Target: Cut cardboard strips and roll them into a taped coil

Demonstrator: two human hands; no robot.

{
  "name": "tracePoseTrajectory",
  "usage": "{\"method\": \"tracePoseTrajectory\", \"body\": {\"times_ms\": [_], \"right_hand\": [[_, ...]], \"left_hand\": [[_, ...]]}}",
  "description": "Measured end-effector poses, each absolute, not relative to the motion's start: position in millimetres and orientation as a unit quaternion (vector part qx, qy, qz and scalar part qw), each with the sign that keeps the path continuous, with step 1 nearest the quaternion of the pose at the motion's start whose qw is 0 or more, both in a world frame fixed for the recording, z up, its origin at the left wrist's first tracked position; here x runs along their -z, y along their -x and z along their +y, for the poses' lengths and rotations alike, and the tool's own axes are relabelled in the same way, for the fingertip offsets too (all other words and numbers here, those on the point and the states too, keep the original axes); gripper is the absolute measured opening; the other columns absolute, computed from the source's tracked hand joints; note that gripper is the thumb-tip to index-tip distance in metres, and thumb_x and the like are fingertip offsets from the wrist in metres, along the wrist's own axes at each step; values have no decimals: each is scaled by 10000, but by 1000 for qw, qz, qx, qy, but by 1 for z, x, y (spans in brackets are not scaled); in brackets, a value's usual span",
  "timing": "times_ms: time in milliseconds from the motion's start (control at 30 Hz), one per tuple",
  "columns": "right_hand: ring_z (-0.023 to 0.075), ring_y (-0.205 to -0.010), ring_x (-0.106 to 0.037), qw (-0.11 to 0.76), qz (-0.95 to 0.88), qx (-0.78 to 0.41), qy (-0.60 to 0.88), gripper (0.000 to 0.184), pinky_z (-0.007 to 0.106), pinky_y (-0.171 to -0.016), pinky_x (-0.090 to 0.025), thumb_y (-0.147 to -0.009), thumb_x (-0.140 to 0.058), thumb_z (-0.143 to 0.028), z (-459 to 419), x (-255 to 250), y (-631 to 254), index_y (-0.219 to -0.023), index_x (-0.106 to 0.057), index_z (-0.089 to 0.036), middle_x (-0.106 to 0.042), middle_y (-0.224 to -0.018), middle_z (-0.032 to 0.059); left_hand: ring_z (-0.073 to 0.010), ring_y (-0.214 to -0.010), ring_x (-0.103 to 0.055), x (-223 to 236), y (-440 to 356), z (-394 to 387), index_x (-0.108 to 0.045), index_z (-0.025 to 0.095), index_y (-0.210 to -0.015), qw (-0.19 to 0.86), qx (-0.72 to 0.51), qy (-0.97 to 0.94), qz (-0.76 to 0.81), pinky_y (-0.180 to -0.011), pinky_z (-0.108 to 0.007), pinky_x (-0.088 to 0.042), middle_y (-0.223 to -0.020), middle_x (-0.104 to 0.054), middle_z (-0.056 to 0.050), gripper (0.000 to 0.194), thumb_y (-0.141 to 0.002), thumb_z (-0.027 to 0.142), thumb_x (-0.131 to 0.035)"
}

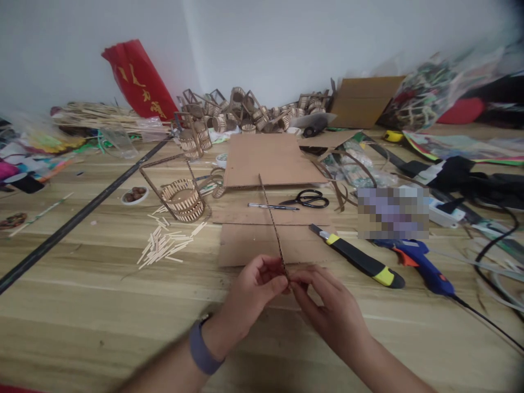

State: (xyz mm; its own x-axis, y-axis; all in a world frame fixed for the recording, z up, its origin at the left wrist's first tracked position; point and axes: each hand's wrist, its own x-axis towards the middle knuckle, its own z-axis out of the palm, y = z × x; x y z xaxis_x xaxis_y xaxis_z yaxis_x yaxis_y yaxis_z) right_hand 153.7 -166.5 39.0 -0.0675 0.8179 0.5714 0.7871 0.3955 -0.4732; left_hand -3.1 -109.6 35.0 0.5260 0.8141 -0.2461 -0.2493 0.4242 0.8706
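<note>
Both hands meet low in the middle of the view. My left hand [256, 292] and my right hand [327, 308] each pinch the near end of a long thin cardboard strip [271, 218]. The strip stands on edge and runs away from me over flat cardboard sheets [249, 245]. A purple band sits on my left wrist. A pen [272, 206] and black scissors [307, 199] lie just beyond the strip.
A black-and-yellow utility knife [360, 261] and a blue glue gun [426, 270] lie to the right. Several short wooden sticks [164, 244] and a small slatted basket [183, 201] sit to the left. Finished baskets, a red bag [139, 79] and a cardboard box [364, 101] line the wall.
</note>
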Motion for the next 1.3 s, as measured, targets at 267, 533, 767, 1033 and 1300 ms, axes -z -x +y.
{"method": "tracePoseTrajectory", "body": {"times_ms": [267,533,767,1033,1300], "right_hand": [[142,-619,-613,429,-721,3,544,129,247,-593,-477,-875,-522,-122,-166,-37,-153,-831,-584,-226,-639,-684,-7],[161,-671,-615,403,-751,47,522,120,284,-646,-473,-931,-505,-148,-167,-36,-151,-878,-582,-223,-663,-736,9],[159,-676,-608,362,-774,102,509,168,303,-663,-444,-977,-448,-137,-168,-37,-146,-885,-574,-199,-668,-741,25],[149,-647,-584,373,-773,94,505,191,294,-647,-435,-989,-421,-125,-168,-33,-143,-862,-540,-204,-649,-717,8],[157,-636,-568,392,-763,36,514,173,281,-610,-436,-964,-424,-122,-165,-30,-145,-845,-498,-223,-602,-713,2]], "left_hand": [[-166,-724,-599,-42,8,-119,-675,180,-775,546,-318,-661,404,-665,-251,-441,-771,-666,-29,78,-826,211,-625],[-167,-743,-601,-40,7,-122,-671,194,-771,459,-351,-709,404,-695,-248,-440,-786,-668,-29,97,-814,135,-606],[-154,-717,-587,-40,8,-124,-623,189,-727,437,-338,-726,410,-666,-236,-437,-748,-638,-14,123,-787,96,-569],[-139,-675,-544,-34,9,-124,-546,177,-696,363,-351,-769,392,-623,-237,-385,-701,-559,6,138,-752,55,-515],[-129,-685,-551,-34,10,-123,-548,170,-715,347,-348,-791,364,-637,-225,-391,-712,-563,7,152,-761,31,-510]]}}
